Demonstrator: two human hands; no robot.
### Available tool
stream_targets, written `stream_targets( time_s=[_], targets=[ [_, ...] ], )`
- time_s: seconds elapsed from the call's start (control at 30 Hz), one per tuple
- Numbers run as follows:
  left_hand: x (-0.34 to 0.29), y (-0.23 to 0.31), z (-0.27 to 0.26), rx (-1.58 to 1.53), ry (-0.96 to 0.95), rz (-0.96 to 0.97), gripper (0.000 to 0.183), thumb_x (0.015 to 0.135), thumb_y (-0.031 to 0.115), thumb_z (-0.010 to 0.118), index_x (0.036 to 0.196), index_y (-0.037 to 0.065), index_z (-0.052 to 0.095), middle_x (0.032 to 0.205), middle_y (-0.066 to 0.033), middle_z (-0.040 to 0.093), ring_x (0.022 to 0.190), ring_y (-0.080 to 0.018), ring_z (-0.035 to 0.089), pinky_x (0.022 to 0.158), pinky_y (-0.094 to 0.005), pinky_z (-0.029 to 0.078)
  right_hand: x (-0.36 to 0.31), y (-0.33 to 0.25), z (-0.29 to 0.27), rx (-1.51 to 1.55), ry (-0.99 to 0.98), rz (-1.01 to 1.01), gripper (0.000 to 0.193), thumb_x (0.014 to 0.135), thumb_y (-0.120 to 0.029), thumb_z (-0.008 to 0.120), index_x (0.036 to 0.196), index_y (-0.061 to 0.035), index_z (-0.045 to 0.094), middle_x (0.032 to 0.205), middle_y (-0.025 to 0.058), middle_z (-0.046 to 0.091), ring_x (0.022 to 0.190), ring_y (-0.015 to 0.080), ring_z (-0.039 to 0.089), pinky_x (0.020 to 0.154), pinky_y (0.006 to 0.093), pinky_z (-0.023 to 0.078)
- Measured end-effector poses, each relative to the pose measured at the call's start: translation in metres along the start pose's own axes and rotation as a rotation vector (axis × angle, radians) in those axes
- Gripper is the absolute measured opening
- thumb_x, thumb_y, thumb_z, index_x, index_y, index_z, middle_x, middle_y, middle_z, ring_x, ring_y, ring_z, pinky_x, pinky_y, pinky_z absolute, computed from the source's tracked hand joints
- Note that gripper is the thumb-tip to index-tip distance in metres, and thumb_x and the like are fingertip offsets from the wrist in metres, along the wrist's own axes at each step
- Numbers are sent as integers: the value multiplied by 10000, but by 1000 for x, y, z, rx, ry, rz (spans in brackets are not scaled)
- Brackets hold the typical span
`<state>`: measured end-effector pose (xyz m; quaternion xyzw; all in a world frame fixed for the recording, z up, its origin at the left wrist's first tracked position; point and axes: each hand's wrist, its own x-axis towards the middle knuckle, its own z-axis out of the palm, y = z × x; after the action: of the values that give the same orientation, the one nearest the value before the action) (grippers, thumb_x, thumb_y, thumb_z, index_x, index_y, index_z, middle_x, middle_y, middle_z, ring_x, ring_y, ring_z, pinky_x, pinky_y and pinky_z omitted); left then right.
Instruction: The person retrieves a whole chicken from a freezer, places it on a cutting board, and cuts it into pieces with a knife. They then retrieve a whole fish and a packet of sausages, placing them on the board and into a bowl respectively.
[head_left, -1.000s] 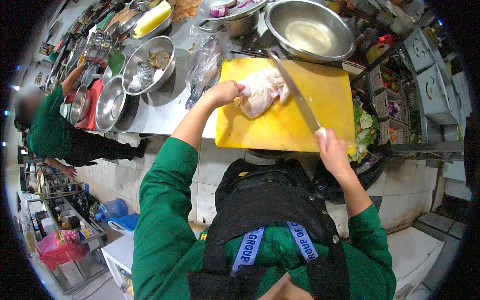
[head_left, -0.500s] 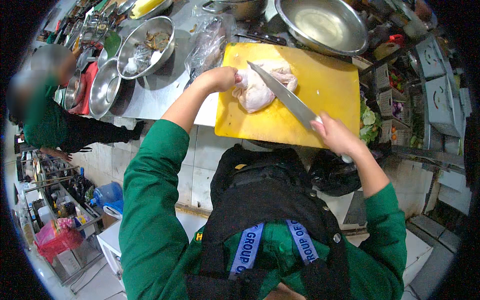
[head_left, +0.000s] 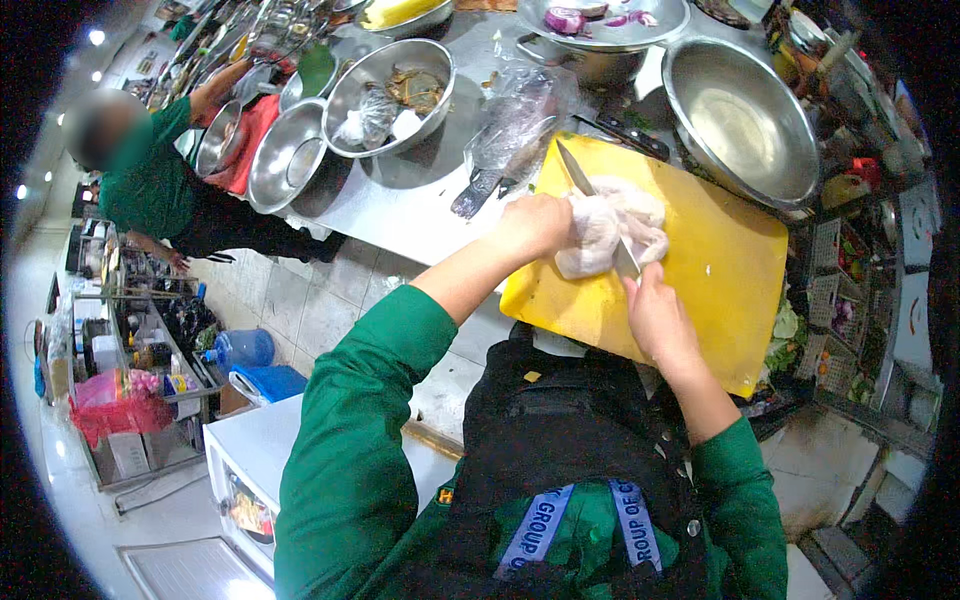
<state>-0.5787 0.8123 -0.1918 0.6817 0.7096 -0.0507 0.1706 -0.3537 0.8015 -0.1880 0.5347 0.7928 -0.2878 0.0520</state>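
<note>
A pale raw chicken [head_left: 590, 235] lies on the yellow cutting board [head_left: 725, 290]. My left hand [head_left: 540, 225] is closed on the chicken's left side, its fingertips partly hidden. My right hand [head_left: 657, 315] grips a large kitchen knife [head_left: 627, 260] near the board's front edge. The blade points away and a little left. Its middle is hidden by chicken meat, while the tip shows beyond the far side. How deep it sits in the meat I cannot tell.
Behind the board lie a black-handled knife [head_left: 640, 138] and a clear plastic bag [head_left: 515, 125]. A large steel bowl [head_left: 810, 185] touches the back right area. More steel bowls [head_left: 335, 140] stand left. Another person [head_left: 150, 190] works at the far left. Vegetable crates [head_left: 825, 260] stand right.
The knife has moved from lying across the chicken's top to being partly hidden by the meat. My right hand has come closer to the chicken. The whole view has turned and shifted.
</note>
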Motion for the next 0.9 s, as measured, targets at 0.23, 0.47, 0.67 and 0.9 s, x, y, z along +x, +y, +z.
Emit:
stream_targets(
  time_s=[0.23, 0.47, 0.67, 0.9],
  targets=[
    [-12, -5, 0, 24, 8, 3, 146, 779, 79, 559, 878, 16, 646, 868, -220, 670, 841, -385, 657, 739, -466, 527, -44, 16, -3, -57, -37, 23, 333, 962, -324, 463, 987, 4, 408, 802, 319, 623, 769, 490, 616, 663, 579, 488],
    [-28, 19, 3, 98, 201, 209, 119, 812, 80, 505, 887, 56, 594, 827, -217, 651, 809, -394, 638, 701, -500, 497, -13, 34, 24, 150, 42, -115, 378, 986, -356, 411, 1018, 22, 406, 772, 289, 621, 649, 457, 616, 568, 537, 484],
    [-71, 7, 18, 74, 237, 337, 130, 795, 70, 537, 918, 67, 577, 796, -156, 633, 850, -367, 614, 721, -477, 480, -60, 78, 7, 412, -123, 180, 416, 996, -395, 388, 1011, 21, 399, 667, 222, 573, 348, 275, 505, 362, 424, 404],
    [-109, 1, 33, -174, 130, 266, 245, 857, 223, 597, 1013, 36, 569, 901, -164, 626, 911, -358, 610, 773, -449, 475, -86, 64, 4, 520, -6, -79, 399, 931, -245, 533, 1183, 17, 369, 925, 241, 591, 844, 363, 614, 769, 449, 490]
  ],
)
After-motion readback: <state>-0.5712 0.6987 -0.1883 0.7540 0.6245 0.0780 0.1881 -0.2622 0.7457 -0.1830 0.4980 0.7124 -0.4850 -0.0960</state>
